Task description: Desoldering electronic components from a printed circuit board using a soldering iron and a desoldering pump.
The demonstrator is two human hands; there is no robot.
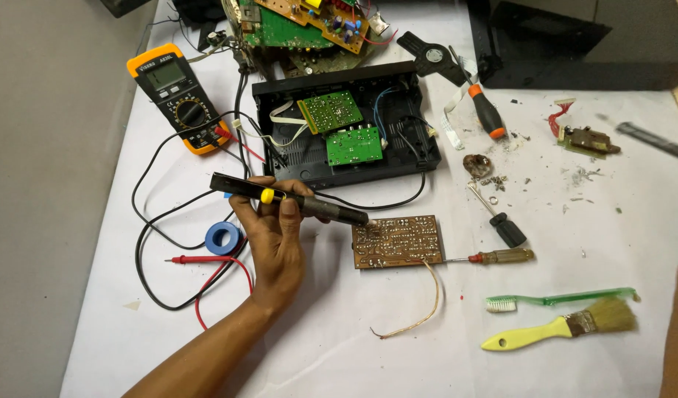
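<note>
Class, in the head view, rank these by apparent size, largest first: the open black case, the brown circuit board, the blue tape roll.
1. Open black case
2. Brown circuit board
3. Blue tape roll

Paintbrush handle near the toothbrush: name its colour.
Yellow handle on the paintbrush, clearest in the head view.

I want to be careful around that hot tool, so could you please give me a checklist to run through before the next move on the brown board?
1. Left hand grips the black pen-shaped soldering iron firmly: ok.
2. Iron tip rests at the left edge of the brown rectangular circuit board: ok.
3. Board held steady: not ok, nothing clamps or holds it down.
4. Pale loose wire from the board lies clear of the tip: ok.
5. Red test probe and black leads stay away from the tip: ok.
6. Tip hot enough: cannot tell.
</note>
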